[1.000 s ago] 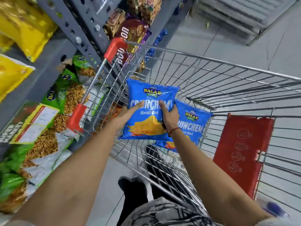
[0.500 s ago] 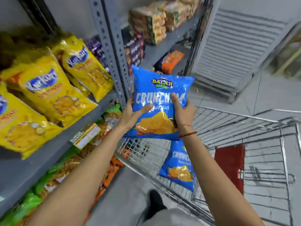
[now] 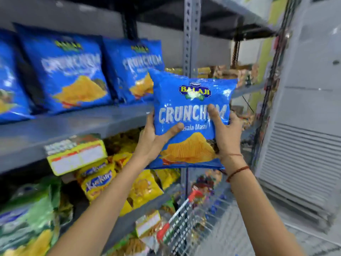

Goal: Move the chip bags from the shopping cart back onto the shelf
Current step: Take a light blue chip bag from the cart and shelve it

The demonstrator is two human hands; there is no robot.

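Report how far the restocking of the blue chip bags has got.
Done: blurred blue chip bags already stand on the grey metal shelf. In hand: left hand and right hand hold one blue Crunchem bag in front of the shelf's open right end. Left: setting it down; the wire cart's contents are too blurred to count.

Grey metal shelf: blue Crunchem bags stood upright in row, leaned back. Price label fixed on front edge. Lower shelf: yellow snack bags stacked.
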